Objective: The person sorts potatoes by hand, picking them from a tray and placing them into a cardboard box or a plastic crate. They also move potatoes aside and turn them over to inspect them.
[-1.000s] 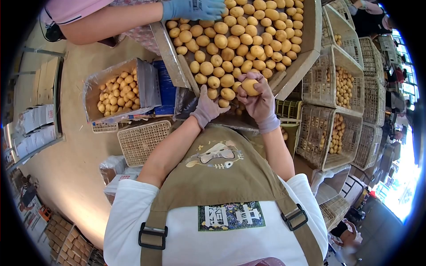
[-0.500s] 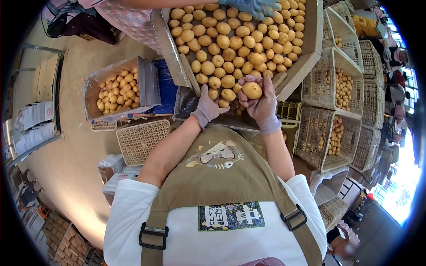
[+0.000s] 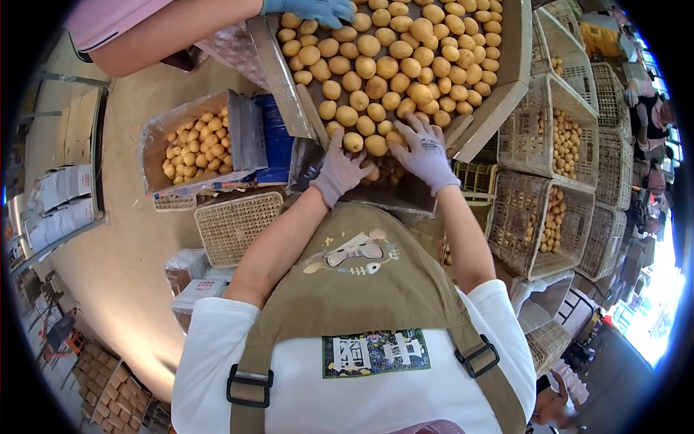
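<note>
The right hand [image 3: 425, 152], in its pale grey knitted glove, was cupped around a single fruit half a second ago, lifted just off the near edge of the shallow wooden tray [image 3: 278, 79]. Now that fruit is out of its grip. The hand lies palm down with fingers spread, pressing lightly on the round yellow fruits [image 3: 390, 65] heaped at the tray's near edge. Which of them it was holding, I cannot tell.

The left hand [image 3: 340, 170] has barely moved. It sits at the tray's near corner, loosely open and holding nothing, with its fingertips against the lowest fruits there.

So the piece that was picked out seems to be let go, and both hands are back on the pile, empty.

At the tray's far side, a co-worker's blue-gloved hand [image 3: 311, 9] has slid from the right back toward the left corner, and it rests on the fruits there. Left of the tray stands a plastic-lined cardboard box [image 3: 242, 130], part full of the same fruit. Right of the tray are stacked white plastic baskets [image 3: 528, 130], some holding fruit too.
</note>
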A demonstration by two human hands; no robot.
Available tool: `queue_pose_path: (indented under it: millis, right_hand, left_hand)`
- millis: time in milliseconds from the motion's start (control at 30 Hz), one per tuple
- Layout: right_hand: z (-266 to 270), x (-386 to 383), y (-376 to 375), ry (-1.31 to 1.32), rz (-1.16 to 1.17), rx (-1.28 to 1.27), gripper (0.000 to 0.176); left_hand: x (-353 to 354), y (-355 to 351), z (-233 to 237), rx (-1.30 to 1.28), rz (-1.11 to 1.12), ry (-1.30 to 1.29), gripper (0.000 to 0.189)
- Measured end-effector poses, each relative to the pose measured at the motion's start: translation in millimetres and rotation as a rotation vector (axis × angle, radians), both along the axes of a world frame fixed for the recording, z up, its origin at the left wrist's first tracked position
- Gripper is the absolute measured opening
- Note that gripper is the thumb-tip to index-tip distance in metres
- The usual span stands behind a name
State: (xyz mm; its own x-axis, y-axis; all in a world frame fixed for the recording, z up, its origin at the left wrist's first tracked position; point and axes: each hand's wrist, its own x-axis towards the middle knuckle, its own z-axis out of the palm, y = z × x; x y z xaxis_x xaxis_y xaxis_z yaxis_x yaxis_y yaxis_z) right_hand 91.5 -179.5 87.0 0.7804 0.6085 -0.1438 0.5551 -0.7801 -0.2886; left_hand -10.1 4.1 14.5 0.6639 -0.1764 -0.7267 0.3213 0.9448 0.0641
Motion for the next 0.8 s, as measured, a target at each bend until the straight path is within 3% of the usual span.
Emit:
queue_pose_path:
  millis: [33,133,167,200,233,333,367,400,467,500,600,700,800]
  right_hand:
    - [11,8,0,0.17,-0.041,-0.043,0.056]
    - [21,4,8,-0.123,-0.173,-0.063,0.053]
    - [6,-1,1,-0.073,-0.061,-0.124,0.05]
    - [31,-8,10,0.029,-0.03,-0.276,0.047]
    - [22,-4,6,0.094,-0.032,-0.238,0.044]
    - [11,11,-4,0.084,-0.17,-0.019,0.047]
    - [13,6,-2,-0.085,-0.164,-0.09,0.05]
    - [13,5,-2,-0.075,-0.129,-0.119,0.05]
    - [15,5,-4,-0.064,-0.075,-0.177,0.051]
    - [17,4,-4,-0.063,-0.051,-0.21,0.052]
    - [23,3,-1,-0.001,-0.044,-0.272,0.049]
    - [17,4,-5,0.01,-0.039,-0.268,0.047]
    - [4,16,-9,0.142,-0.163,-0.038,0.05]
  left_hand:
    - [2,-1,11,-0.005,0.032,0.001,0.079]
    - [7,-7,23,-0.003,0.041,0.031,0.083]
    - [6,-6,25,0.012,0.011,0.063,0.082]
    - [7,-4,27,0.03,-0.022,0.092,0.081]
    - [4,-2,15,0.043,-0.013,0.107,0.07]
    - [-10,0,-37,0.245,-0.196,-0.257,0.063]
    - [-11,-1,-49,0.252,-0.197,-0.309,0.062]
    - [-13,-2,-61,0.258,-0.196,-0.36,0.061]
    - [-1,0,-17,-0.082,-0.034,-0.117,0.062]
    - [1,3,-9,-0.113,-0.039,-0.122,0.066]
    - [7,0,6,-0.076,-0.006,0.006,0.074]
    - [5,0,-1,-0.074,-0.041,-0.064,0.081]
    - [6,-1,1,-0.068,-0.045,-0.035,0.082]
